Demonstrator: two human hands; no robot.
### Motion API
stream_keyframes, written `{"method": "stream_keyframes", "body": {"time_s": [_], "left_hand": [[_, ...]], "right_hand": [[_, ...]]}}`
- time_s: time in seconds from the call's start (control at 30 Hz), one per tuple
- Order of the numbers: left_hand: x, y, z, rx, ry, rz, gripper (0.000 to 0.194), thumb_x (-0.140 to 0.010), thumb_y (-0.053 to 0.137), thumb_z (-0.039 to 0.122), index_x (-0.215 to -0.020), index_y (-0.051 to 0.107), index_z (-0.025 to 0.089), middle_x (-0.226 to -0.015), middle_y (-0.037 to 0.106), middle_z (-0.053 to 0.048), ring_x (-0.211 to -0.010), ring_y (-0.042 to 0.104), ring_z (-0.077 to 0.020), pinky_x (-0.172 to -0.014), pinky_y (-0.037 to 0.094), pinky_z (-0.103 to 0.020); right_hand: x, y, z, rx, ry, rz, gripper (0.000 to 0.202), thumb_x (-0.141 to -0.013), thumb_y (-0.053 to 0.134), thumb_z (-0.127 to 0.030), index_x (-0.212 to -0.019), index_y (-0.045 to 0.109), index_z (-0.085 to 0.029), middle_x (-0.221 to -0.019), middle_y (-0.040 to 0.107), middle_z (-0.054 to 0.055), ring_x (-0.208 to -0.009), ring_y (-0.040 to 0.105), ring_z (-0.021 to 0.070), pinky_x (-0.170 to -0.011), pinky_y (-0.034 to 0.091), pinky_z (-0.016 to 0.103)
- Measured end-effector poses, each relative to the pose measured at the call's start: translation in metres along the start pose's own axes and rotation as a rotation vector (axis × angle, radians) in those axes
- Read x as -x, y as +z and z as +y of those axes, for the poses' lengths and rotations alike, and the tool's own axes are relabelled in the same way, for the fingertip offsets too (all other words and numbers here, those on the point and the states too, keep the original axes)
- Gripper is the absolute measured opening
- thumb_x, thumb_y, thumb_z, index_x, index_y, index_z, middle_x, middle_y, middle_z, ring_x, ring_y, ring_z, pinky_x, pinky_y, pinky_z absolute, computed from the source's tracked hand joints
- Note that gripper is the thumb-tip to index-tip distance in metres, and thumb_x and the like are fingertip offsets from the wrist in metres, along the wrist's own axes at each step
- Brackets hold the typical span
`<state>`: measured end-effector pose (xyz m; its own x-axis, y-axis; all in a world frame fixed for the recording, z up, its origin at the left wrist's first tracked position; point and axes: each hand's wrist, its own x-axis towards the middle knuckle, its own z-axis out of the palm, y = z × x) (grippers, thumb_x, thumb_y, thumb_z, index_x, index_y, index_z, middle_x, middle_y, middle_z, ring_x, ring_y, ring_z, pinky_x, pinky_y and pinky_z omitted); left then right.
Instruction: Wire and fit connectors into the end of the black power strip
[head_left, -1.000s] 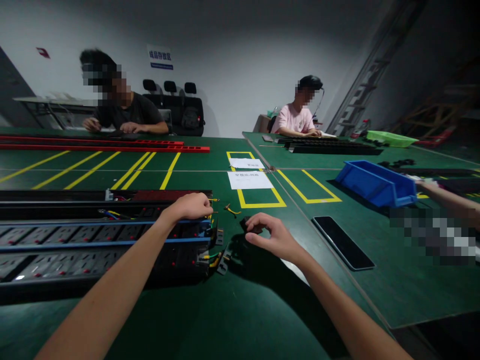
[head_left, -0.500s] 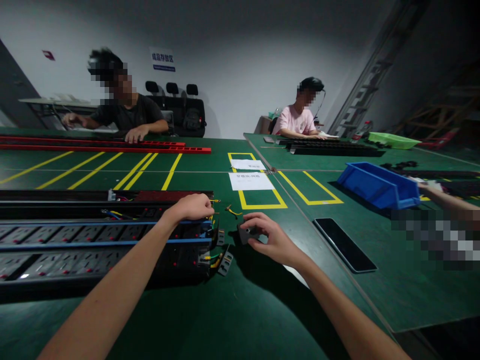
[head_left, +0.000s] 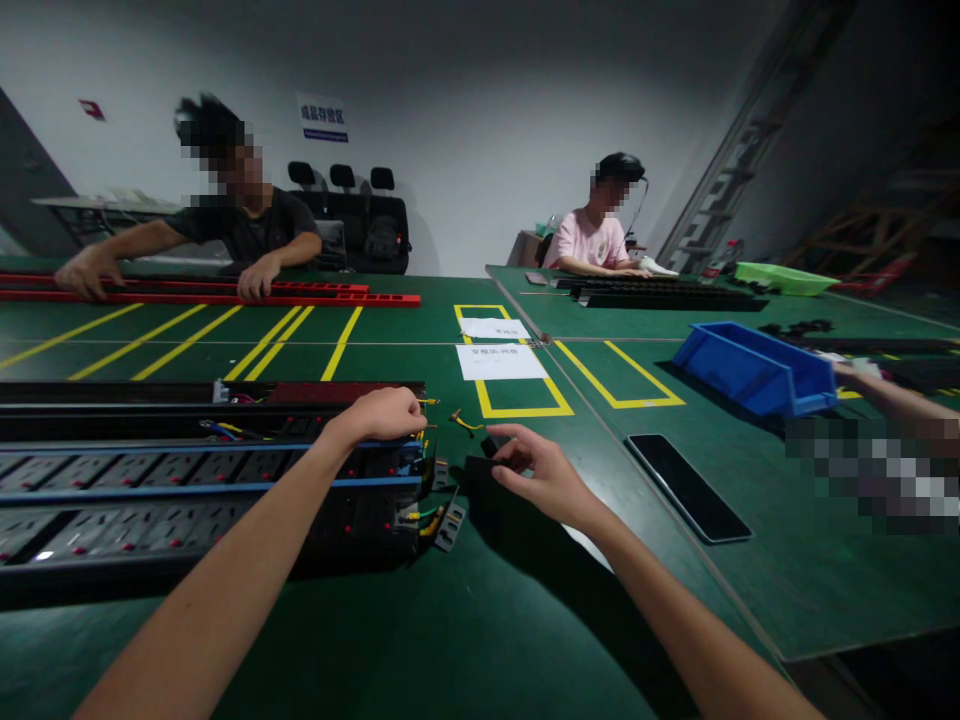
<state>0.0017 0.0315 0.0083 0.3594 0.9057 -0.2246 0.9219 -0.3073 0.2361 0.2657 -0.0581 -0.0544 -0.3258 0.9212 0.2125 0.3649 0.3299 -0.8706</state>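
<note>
My left hand [head_left: 384, 412] is closed over the right end of the black power strips, its fingers curled, and what it grips is hidden. A thin copper-coloured tip sticks out beside the fingers. In my right hand [head_left: 544, 475], thumb and fingers pinch a small dark end piece [head_left: 489, 446], just right of the strips' ends. Nearest me lies a power strip with blue edges [head_left: 225, 490], with rows of sockets and red switches. From its end hang yellow and green wires and a grey metal bracket [head_left: 451, 524]. A short yellow wire [head_left: 466, 421] lies between my hands.
A phone [head_left: 688, 487] and a blue bin [head_left: 757, 368] are on the right, near another person's arm [head_left: 892, 392]. White paper labels [head_left: 502, 362] lie ahead. Across the green table, two people sit at red strips [head_left: 390, 299] and black strips [head_left: 667, 298].
The dark end piece has turned in my right hand, so its grey face with a hole no longer shows. My left hand stays put. The person at far left has reached along the red strips.
</note>
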Motion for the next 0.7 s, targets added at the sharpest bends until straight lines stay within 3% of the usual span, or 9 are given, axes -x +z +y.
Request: {"method": "stream_keyframes", "body": {"time_s": [0.13,0.27,0.43,0.7], "left_hand": [[-0.0005,0.0004,-0.0008,0.003,0.009,0.000,0.024,-0.072,0.052,0.040,-0.060,0.060,0.020,-0.062,0.059,-0.003,-0.060,0.052,-0.0178,-0.060,0.032,-0.030],[-0.0012,0.0011,-0.0017,-0.002,0.013,-0.005,0.024,-0.073,0.052,0.040,-0.061,0.061,0.020,-0.063,0.060,-0.004,-0.061,0.053,-0.0182,-0.061,0.032,-0.031],[-0.0011,0.0005,-0.0014,-0.004,0.012,-0.009,0.024,-0.073,0.052,0.040,-0.062,0.062,0.020,-0.065,0.061,-0.005,-0.062,0.054,-0.0185,-0.061,0.032,-0.031],[-0.0009,0.0005,-0.0026,0.005,0.022,-0.002,0.024,-0.073,0.053,0.039,-0.060,0.059,0.020,-0.060,0.057,-0.003,-0.059,0.051,-0.0172,-0.059,0.030,-0.030]], "right_hand": [[-0.0001,-0.0004,-0.0028,0.041,0.030,0.023,0.021,-0.085,0.063,-0.033,-0.099,0.071,-0.019,-0.085,0.074,0.005,-0.073,0.067,0.0178,-0.066,0.052,0.030],[-0.0012,-0.0008,-0.0008,0.001,0.070,0.065,0.026,-0.084,0.065,-0.036,-0.102,0.072,-0.018,-0.084,0.074,0.005,-0.073,0.068,0.0184,-0.065,0.054,0.030],[-0.0040,-0.0033,0.0054,-0.134,0.179,0.090,0.027,-0.081,0.067,-0.038,-0.097,0.071,-0.016,-0.075,0.071,0.004,-0.060,0.064,0.0164,-0.055,0.054,0.029],[-0.0044,-0.0032,0.0055,-0.138,0.181,0.102,0.023,-0.080,0.067,-0.037,-0.094,0.071,-0.018,-0.075,0.070,0.004,-0.063,0.064,0.0169,-0.056,0.054,0.029]]}}
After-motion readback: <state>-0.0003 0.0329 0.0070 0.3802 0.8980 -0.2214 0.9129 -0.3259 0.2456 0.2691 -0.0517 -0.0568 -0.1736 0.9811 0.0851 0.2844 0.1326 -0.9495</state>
